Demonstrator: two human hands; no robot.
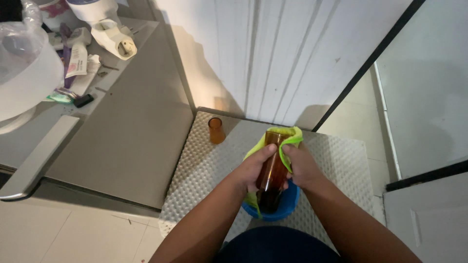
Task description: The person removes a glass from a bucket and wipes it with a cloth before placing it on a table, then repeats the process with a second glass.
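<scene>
My left hand (256, 168) grips a tall brown glass bottle (273, 168) held over a blue bowl (287, 207) on a white bumpy mat (204, 165). My right hand (302, 165) presses a yellow-green cloth (291, 139) against the bottle's side and upper end. The cloth wraps round the bottle and hangs below my left hand. A small amber cup (216, 130) stands alone on the mat's far left corner.
A grey cabinet top (131, 126) lies to the left with a white plug (117, 41), tubes and small clutter at its far end. A white panelled wall (282, 53) rises behind the mat. Pale floor tiles (73, 234) show at bottom left.
</scene>
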